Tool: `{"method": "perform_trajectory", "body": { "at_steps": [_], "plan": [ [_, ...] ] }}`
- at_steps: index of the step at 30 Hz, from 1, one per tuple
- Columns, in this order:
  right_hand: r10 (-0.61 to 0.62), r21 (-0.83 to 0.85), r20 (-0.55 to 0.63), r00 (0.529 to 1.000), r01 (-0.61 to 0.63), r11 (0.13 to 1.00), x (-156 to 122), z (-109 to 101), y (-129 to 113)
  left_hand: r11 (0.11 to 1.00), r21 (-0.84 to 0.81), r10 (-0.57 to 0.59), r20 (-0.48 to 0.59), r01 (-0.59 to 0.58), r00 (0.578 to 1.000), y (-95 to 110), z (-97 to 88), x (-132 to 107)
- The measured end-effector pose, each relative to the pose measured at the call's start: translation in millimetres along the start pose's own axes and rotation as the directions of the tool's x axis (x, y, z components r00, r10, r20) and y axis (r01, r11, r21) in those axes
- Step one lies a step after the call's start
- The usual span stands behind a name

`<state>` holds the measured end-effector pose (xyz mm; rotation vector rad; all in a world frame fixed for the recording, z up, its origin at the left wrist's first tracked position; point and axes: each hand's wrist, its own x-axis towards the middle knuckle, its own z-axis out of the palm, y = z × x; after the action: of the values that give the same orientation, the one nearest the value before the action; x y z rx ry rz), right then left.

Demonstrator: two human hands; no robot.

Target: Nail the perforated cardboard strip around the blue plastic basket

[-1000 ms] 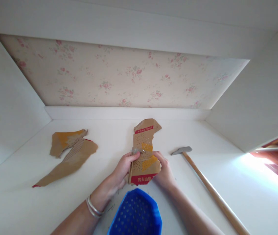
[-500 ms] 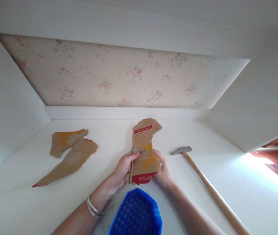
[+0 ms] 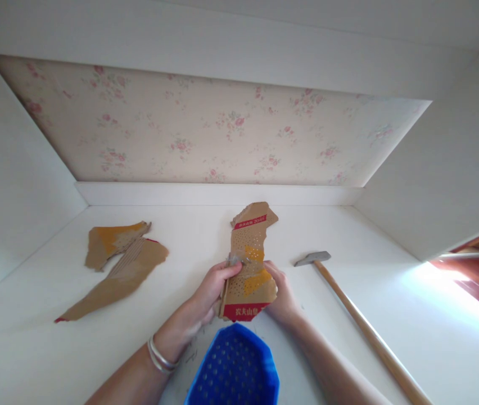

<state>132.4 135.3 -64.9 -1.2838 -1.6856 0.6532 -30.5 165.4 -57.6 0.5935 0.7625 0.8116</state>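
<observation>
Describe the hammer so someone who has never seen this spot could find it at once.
Below the flowered wallpaper lies a white shelf. On it, right of the perforated cardboard piece that the left hand and right hand hold, lies the hammer. It alone has a grey metal head and a long wooden handle; the torn cardboard scraps lie far left.

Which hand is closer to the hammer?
Right. The right hand holds the cardboard piece on the side toward the hammer; the left hand holds its opposite edge, farther away.
</observation>
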Motion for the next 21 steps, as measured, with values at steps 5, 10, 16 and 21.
{"method": "perform_trajectory", "body": {
  "at_steps": [5,10,16,21],
  "plan": [
    [0.007,0.038,0.011,1.000,-0.008,0.999,0,-4,-5,1.000,0.010,0.014,0.021,-0.014,1.000,-1,-0.6,1],
    [0.020,0.104,0.031,0.999,-0.023,0.994,0,-5,-8,0.999,0.028,0.020,0.025,-0.021,0.999,-2,1.8,0],
    [0.139,0.196,-0.097,0.986,-0.118,0.973,0,4,7,0.990,-0.057,0.127,-0.061,-0.131,0.990,0,0.5,1],
    [0.211,0.233,-0.298,0.931,-0.144,0.962,1,6,16,0.913,0.053,0.406,-0.238,-0.406,0.882,7,-9.9,3]
  ]
}}
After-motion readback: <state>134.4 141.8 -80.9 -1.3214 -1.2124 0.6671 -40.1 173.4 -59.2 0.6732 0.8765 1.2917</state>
